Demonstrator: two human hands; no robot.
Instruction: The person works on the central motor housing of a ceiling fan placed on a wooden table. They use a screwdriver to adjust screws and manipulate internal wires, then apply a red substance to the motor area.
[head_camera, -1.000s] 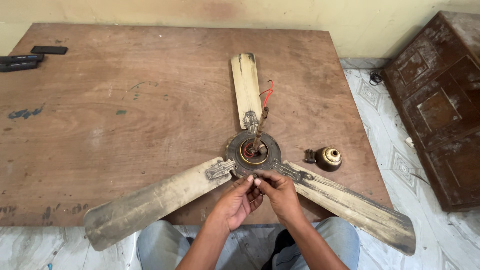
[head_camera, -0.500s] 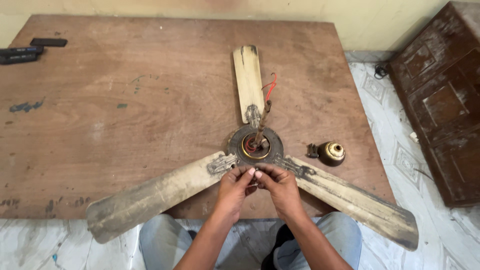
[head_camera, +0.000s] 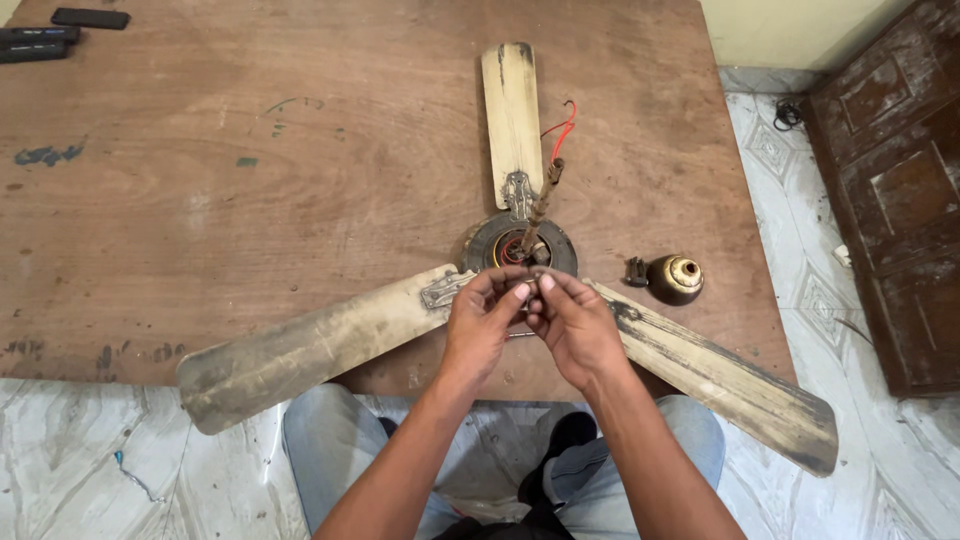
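Note:
An old, dirty three-bladed ceiling fan (head_camera: 330, 335) lies on a brown wooden table (head_camera: 250, 170). Its round motor hub (head_camera: 500, 240) sits near the table's front edge, with a rusty rod (head_camera: 540, 200) and red wires (head_camera: 562, 125) rising from it. My left hand (head_camera: 483, 325) and my right hand (head_camera: 575, 325) meet fingertip to fingertip just in front of the hub. They pinch something small between them; it is too hidden to tell what it is.
A small brass-coloured dome cap (head_camera: 675, 278) lies on the table right of the hub. Dark flat tools (head_camera: 60, 35) rest at the far left corner. A dark wooden door panel (head_camera: 895, 190) leans at the right. Marble floor lies below.
My view has tilted down and closer. Both hands have lifted slightly off the hub and drawn together towards me, fingertips still pinched together.

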